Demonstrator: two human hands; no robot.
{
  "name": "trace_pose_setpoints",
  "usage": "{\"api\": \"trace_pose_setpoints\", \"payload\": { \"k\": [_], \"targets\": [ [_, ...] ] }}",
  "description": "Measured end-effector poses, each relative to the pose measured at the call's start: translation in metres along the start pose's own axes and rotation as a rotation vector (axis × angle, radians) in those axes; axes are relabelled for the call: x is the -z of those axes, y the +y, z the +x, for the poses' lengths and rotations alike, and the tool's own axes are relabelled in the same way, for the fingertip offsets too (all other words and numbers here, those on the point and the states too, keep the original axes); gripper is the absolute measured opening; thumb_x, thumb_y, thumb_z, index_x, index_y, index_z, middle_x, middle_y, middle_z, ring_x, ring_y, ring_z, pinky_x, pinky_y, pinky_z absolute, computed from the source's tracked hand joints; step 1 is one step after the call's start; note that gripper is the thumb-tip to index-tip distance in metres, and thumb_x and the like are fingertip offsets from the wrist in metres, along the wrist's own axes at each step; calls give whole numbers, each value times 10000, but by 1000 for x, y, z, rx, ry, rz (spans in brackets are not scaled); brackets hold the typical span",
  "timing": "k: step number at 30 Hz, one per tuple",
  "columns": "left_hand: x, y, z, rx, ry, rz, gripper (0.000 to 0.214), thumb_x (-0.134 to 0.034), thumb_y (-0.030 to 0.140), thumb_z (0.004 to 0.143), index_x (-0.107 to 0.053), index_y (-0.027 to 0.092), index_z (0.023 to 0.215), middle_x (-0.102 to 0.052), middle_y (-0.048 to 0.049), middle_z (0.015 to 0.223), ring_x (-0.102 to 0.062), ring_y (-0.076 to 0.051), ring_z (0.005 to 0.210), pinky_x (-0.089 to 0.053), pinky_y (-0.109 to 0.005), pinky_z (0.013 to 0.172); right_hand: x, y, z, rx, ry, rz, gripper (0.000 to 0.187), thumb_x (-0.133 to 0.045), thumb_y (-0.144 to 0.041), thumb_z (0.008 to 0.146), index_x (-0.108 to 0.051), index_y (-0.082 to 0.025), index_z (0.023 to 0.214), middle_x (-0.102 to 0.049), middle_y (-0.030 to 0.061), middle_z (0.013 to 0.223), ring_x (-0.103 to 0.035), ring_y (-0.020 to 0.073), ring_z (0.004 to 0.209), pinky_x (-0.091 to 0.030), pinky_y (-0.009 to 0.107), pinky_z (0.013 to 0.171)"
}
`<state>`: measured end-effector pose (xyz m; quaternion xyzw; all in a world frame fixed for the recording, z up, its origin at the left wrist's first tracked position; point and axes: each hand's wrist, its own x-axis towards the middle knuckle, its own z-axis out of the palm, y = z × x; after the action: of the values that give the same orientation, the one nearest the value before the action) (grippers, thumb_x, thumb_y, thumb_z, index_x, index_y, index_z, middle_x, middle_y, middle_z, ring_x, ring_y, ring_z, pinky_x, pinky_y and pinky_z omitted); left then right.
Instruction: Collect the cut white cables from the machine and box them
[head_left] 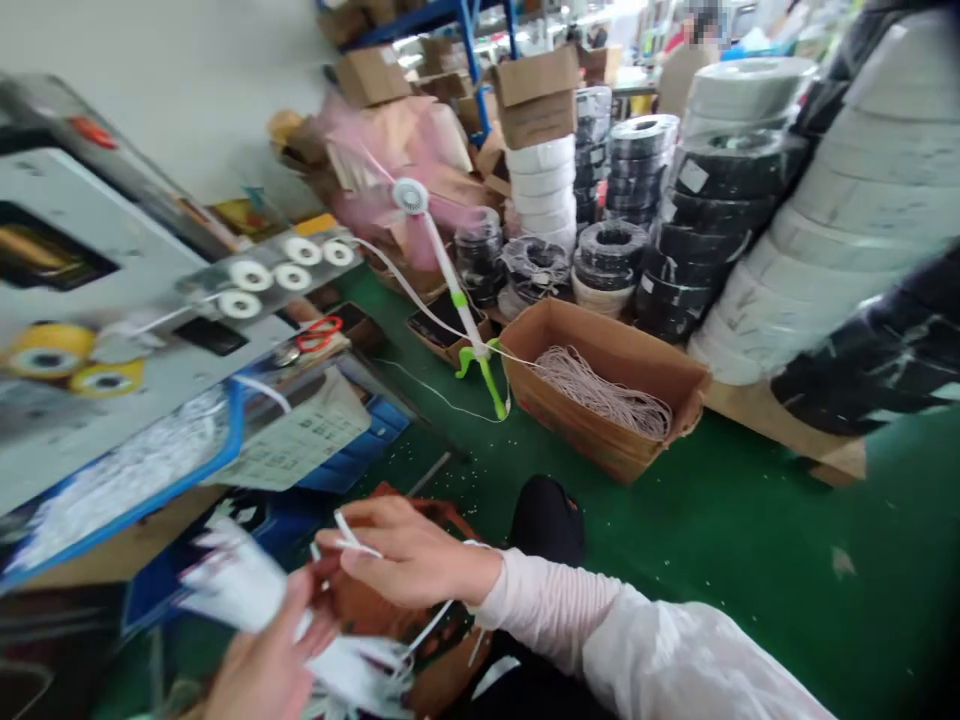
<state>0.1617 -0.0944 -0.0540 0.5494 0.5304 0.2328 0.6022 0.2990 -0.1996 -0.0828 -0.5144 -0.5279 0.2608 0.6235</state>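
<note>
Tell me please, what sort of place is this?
Probably a small factory workshop. The stacked rolls of black band, a machine with white spools, and a cardboard box of loose cord show it.

**Bright, Flat Light, Blur and Bent Edges**

Bright, even indoor light across the frame, brightest and slightly washed out toward the far end of the workshop (517,40). Only soft, faint shadows. Motion blur on the left hand (266,665), the white bundle (240,590) and the pink fan (409,195). Right hand (412,550) a little softer. Strong wide-angle bowing at the edges, with stacked white reels (847,210) leaning steeply.
</note>
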Motion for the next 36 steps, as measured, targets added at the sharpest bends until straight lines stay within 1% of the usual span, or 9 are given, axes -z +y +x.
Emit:
{"api": "trace_pose_setpoints", "payload": {
  "k": [3, 8, 13, 19, 24, 28, 30, 33, 36],
  "targets": [
    [-17, -15, -12, -86, -73, -133, 590, -895, 579, 467, -555, 175, 730, -441, 82, 480, -347, -62, 413, -281, -213, 407, -19, 8, 15, -26, -3, -283, 433, -367, -423, 1047, -615, -200, 1323, -325, 109, 1594, -210, 274, 1489, -196, 509, 1221],
    [-13, -8, -7, -257, -255, -71, 539, -730, 628, 718, -411, 205, 619, -312, 74, 454, -269, -57, 408, -205, -236, 427, -22, 6, 55, 103, -57, -287, 438, -403, -526, 1020, -698, -248, 1186, -485, 79, 1481, -263, 284, 1461, -233, 564, 1200],
    [34, 50, 7, -486, -220, 11, 489, -574, 639, 866, -515, 184, 696, -509, -2, 589, -379, -75, 456, -296, -256, 446, -46, -12, 91, 143, -284, 206, 620, -436, -651, 958, -556, -195, 1361, -654, 74, 1097, -576, 227, 1145, -501, 411, 970],
    [73, 146, 14, -819, -8, 160, 578, -355, 630, 971, -587, 109, 873, -608, -38, 773, -677, -154, 762, -500, -291, 684, -122, -11, 97, 31, -259, 325, 669, -815, -509, 722, -581, -171, 1249, -663, 47, 1033, -619, 180, 908, -526, 325, 827],
    [80, 208, -19, -886, -23, 218, 625, -115, 458, 982, -570, 33, 936, -553, -3, 853, -701, -265, 982, -432, -372, 723, -162, 30, 93, -119, -222, 337, 392, -774, -441, 774, -654, -161, 1022, -675, 14, 822, -652, 157, 773, -518, 304, 763],
    [85, 237, -36, -892, -74, -42, 383, -298, 368, 992, -487, 144, 744, -374, 62, 629, -669, -116, 686, -392, -237, 586, -167, 81, 78, -304, -182, 314, 390, -769, -492, 750, -684, -145, 906, -681, 29, 741, -677, 176, 740, -525, 312, 743],
    [87, 242, -34, -953, -46, -164, 404, -395, 322, 1012, -396, 209, 624, -280, 60, 550, -439, -34, 474, -320, -199, 487, -166, 102, 70, -405, -49, 331, 436, -783, -535, 706, -678, -150, 883, -662, 25, 700, -671, 182, 713, -525, 297, 675],
    [87, 238, -25, -1067, -50, -255, 465, -454, 326, 1010, -337, 227, 570, -218, 45, 560, -235, -29, 468, -259, -221, 472, -163, 124, 61, -456, 133, 448, 468, -742, -608, 701, -628, -179, 850, -592, -12, 638, -642, 166, 664, -513, 269, 583],
    [90, 227, -23, -1091, -73, -273, 435, -547, 304, 975, -353, 239, 591, -176, 46, 575, -228, -47, 476, -260, -229, 484, -158, 139, 54, -445, 81, 337, 470, -721, -624, 710, -606, -187, 838, -587, -14, 634, -596, 140, 601, -461, 233, 495]
  ]
}}
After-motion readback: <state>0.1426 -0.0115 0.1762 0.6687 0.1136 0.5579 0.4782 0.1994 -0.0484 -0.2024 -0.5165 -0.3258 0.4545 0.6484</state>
